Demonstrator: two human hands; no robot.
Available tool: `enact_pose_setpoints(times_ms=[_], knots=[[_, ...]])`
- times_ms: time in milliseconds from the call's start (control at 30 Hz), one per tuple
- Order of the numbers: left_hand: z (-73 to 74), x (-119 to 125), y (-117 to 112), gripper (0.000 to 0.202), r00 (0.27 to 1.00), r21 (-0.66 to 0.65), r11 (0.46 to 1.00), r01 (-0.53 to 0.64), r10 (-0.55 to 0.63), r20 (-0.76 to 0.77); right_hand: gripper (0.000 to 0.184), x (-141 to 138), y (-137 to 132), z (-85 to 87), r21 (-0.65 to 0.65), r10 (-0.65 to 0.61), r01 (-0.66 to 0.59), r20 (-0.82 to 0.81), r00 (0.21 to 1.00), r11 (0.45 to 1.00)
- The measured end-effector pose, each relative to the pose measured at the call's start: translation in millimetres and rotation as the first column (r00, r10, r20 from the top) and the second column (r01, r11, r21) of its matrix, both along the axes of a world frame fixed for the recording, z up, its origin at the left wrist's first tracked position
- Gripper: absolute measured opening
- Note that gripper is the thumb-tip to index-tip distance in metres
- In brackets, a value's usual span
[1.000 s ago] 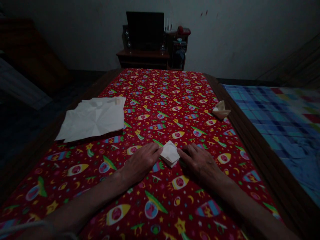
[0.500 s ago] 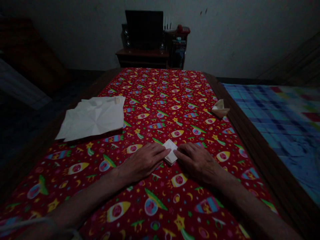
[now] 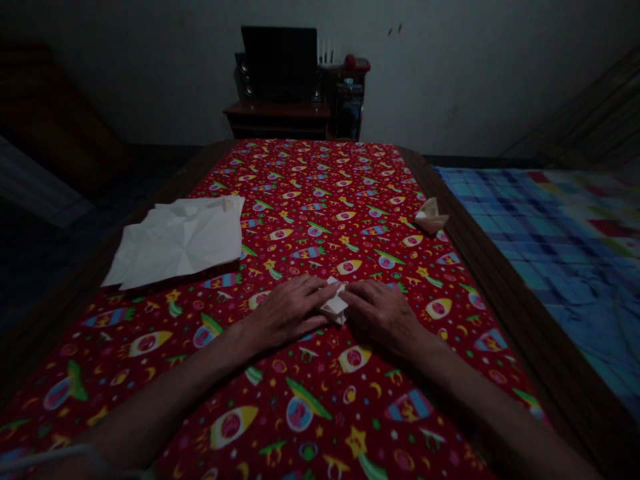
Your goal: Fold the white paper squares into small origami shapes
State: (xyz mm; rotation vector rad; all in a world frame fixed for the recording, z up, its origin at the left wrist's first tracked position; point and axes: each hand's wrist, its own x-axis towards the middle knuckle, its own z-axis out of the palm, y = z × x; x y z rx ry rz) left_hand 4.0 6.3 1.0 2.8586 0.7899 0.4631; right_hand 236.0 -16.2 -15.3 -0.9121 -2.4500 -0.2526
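Note:
A small folded white paper piece (image 3: 334,305) lies on the red patterned cloth (image 3: 320,200) in the middle of the table. My left hand (image 3: 287,310) covers its left side, fingers curled over the paper and pressing on it. From the right, my right hand (image 3: 379,312) meets it, fingertips pinched on the paper's right edge. Both hands rest low on the cloth, and most of the paper is hidden under the fingers.
A stack of creased white sheets (image 3: 177,240) lies at the left. A folded paper boat (image 3: 430,217) sits near the table's right edge. A blue checked mattress (image 3: 560,253) runs along the right. A dark cabinet with a screen (image 3: 280,80) stands at the back wall.
Both hands have closed in over the folded paper, which now shows less and looks smaller between the fingers. The view has shifted slightly.

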Motion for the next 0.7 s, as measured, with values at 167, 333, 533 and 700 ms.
enact_pose_setpoints(times_ms=[167,333,533,700], knots=[[-5.4,-2.3,0.8,0.047,0.999,0.019,1.0,0.007,-0.008,0.052,0.025,-4.3,0.7,-2.9,-0.003,-0.019,0.019,-0.015,1.0,1.0],[-7.0,-0.5,-0.7,0.042,0.997,0.129,0.991,0.027,-0.036,0.061,0.022,-5.1,7.3,-3.3,-0.008,0.022,-0.023,-0.072,0.997,1.0],[-11.6,-0.4,1.5,0.041,0.999,0.163,0.986,0.015,-0.023,0.044,0.018,-10.1,11.8,-0.9,0.07,0.014,-0.009,-0.066,0.998,0.998],[-13.4,-0.9,2.2,0.035,0.999,0.208,0.978,0.016,-0.026,0.047,0.017,-14.4,6.7,3.8,0.118,-0.033,0.035,-0.017,0.999,0.992]])
